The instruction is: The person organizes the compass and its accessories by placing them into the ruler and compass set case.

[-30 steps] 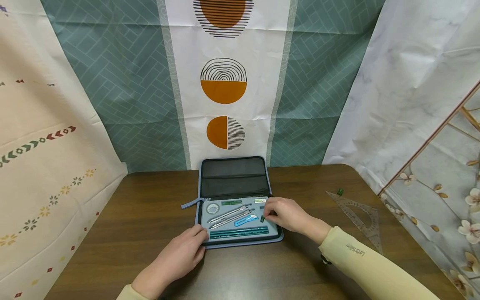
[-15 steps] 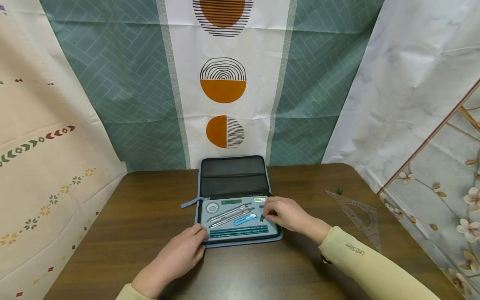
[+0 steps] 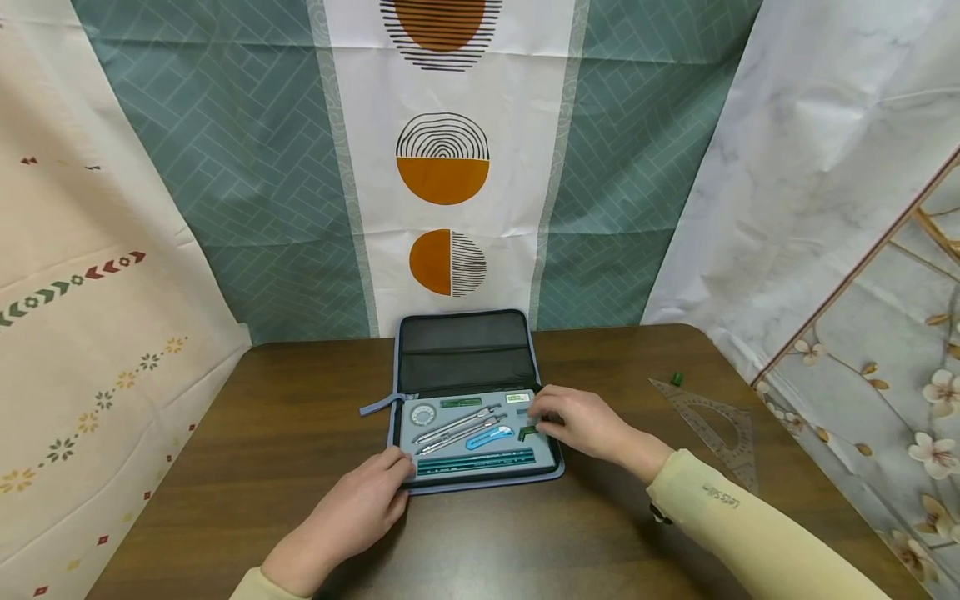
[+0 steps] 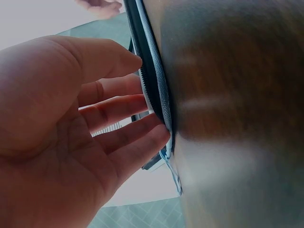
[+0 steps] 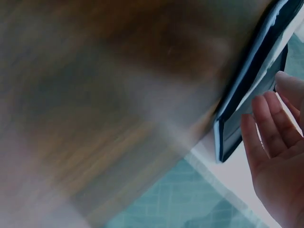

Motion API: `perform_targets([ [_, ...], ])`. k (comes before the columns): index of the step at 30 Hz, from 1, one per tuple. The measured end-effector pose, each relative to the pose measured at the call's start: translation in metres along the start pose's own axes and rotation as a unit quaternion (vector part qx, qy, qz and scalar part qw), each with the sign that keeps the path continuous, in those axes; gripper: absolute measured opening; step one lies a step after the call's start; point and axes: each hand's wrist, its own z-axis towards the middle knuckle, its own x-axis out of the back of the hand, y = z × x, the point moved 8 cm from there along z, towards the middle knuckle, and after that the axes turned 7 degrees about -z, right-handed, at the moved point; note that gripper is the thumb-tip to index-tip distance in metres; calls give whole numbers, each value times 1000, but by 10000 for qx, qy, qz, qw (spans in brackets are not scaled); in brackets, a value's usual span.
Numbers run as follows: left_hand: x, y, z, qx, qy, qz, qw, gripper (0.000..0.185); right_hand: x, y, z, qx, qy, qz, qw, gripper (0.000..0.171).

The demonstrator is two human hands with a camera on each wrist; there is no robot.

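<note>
Hands are both down at the open pencil case (image 3: 465, 350) in the middle of the table (image 3: 285, 433). Left hand (image 3: 352, 517) rests at the case's seven o'clock corner, fingers straight and relaxed against the zip edge, steadying it, curled round nothing. Right hand (image 3: 592, 425) sits over the three o'clock end of the tray, fingertips bent down beside a small green piece (image 3: 527, 433); whether it pinches that piece or only touches it, I cannot tell from here. Tray holds a compass (image 3: 457, 425), a blue cutter (image 3: 489, 437), a round dial (image 3: 423, 414) and a long green ruler (image 3: 476, 461) along the near edge. My guess: the green piece is light, hard and tiny, easy to fumble, best nipped by its sides with thumb and forefinger. Out at three o'clock on the table lies a clear set square (image 3: 712, 425), well apart, a green bit (image 3: 677, 379) beyond it. Sleeve (image 3: 720, 508) carries small lettering, something like "Let's Slim"; labels in the tray are too small to read.
</note>
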Motion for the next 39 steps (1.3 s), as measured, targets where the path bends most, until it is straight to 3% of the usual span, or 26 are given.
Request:
perform_targets([
  [8, 0, 0, 0, -44, 44, 39, 10000, 24, 23, 38, -14, -363, 389, -751, 9958, 25],
  [21, -2, -2, 1, 63, -84, -37, 9999, 25, 57, 113, -51, -1259, 365, -1328, 9824, 32],
  [32, -2, -2, 1, 36, -68, -22, 10000, 23, 65, 168, -86, -2090, -196, -1472, 9666, 41],
  [39, -2, -1, 1, -14, -31, -8, 10000, 24, 66, 191, -105, -2321, -382, -1528, 9598, 41],
])
